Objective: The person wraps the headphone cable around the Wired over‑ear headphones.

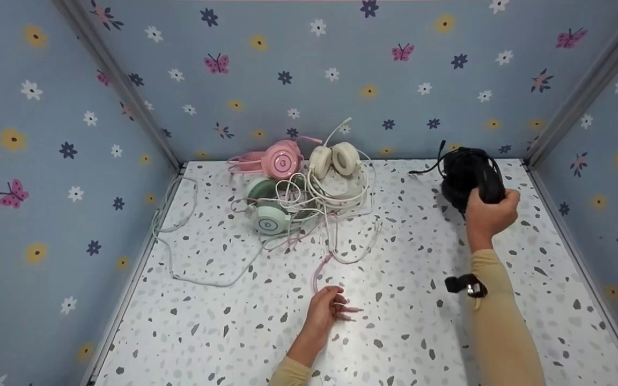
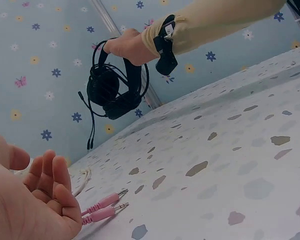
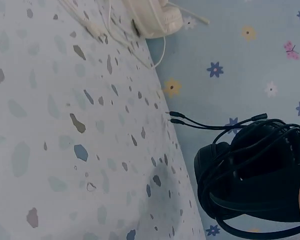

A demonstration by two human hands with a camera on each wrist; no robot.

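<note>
Over the back right of the table, my right hand (image 1: pixel 494 213) grips a black headset (image 1: pixel 462 179) by its headband. The left wrist view shows this headset (image 2: pixel 112 92) held up off the table, its cable wound round it and two plug ends dangling. Near the front middle, my left hand (image 1: pixel 324 313) lies low, its fingers loosely curled with nothing seen inside them. Two pink plugs (image 2: pixel 102 207) stick out beside its fingers. Their pink cable (image 1: pixel 317 273) runs behind that hand; whether they touch is hidden.
At the back left, a pink headset (image 1: pixel 282 161), a cream headset (image 1: pixel 319 161) and a green headset (image 1: pixel 270 219) sit close together among tangled cables. A pale cable (image 1: pixel 201 282) loops out toward the left wall. Patterned panels (image 1: pixel 287 69) border the speckled table (image 1: pixel 411 300).
</note>
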